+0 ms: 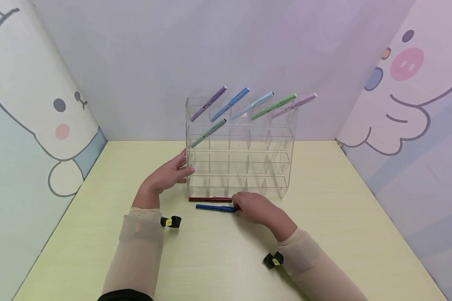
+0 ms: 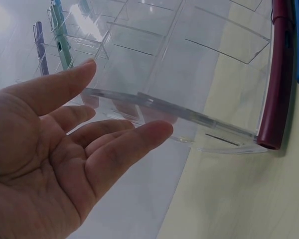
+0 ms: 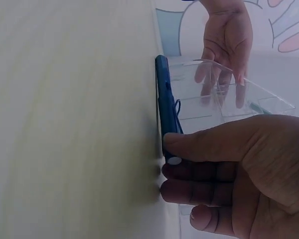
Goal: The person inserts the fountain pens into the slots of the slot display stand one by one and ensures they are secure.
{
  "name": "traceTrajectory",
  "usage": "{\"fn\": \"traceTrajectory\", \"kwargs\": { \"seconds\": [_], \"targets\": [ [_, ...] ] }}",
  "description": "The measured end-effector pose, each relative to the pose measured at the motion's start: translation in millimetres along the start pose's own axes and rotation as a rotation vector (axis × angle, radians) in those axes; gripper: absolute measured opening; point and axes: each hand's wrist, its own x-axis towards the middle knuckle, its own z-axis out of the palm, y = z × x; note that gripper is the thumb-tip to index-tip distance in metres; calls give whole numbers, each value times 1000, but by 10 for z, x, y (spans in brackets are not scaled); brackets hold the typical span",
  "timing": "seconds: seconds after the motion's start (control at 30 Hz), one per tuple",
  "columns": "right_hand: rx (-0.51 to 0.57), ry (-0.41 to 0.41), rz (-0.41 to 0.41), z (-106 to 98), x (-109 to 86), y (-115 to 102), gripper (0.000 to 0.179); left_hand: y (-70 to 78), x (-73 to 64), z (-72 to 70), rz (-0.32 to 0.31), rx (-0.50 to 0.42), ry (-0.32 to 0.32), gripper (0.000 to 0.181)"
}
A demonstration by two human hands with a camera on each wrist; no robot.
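Observation:
A clear acrylic rack (image 1: 239, 175) with rows of compartments stands on the table. My left hand (image 1: 167, 175) is at its left side; the left wrist view shows the fingers loosely extended, with fingertips against the side panel's edge (image 2: 199, 119). In front of the rack, my right hand (image 1: 258, 209) pinches the right end of a blue pen (image 1: 214, 207) between thumb and fingers. That pen (image 3: 165, 99) lies along the tabletop in the right wrist view. Between it and the rack's base lies a dark red pen (image 1: 210, 199), parallel to the rack.
Tilted in the top row are a purple pen (image 1: 209, 103), a blue one (image 1: 229, 104), a light blue one (image 1: 252, 105), a green one (image 1: 273, 107) and a pale lilac one (image 1: 294, 105). A grey-green pen (image 1: 209, 133) leans in the second row's left compartment. A wall (image 1: 154, 62) stands behind.

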Motion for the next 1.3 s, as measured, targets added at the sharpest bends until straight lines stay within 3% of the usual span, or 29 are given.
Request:
{"fn": "traceTrajectory", "kwargs": {
  "seconds": [0.1,0.23,0.53,0.9,1.3],
  "targets": [
    [39,18,5,-62,-20,14,10,-3,2,4,0,-2,-3,74],
    [168,49,17,-156,-43,45,7,-6,3,6,1,8,0,74],
    [625,128,-22,-258,-58,142,9,-11,-3,5,4,5,1,75],
    [1146,337,-101,-284,-44,278,24,-6,-9,8,6,7,6,75],
    [1273,566,-60,-350,-76,421,28,-3,-12,4,20,-7,-9,75]
  ]
}}
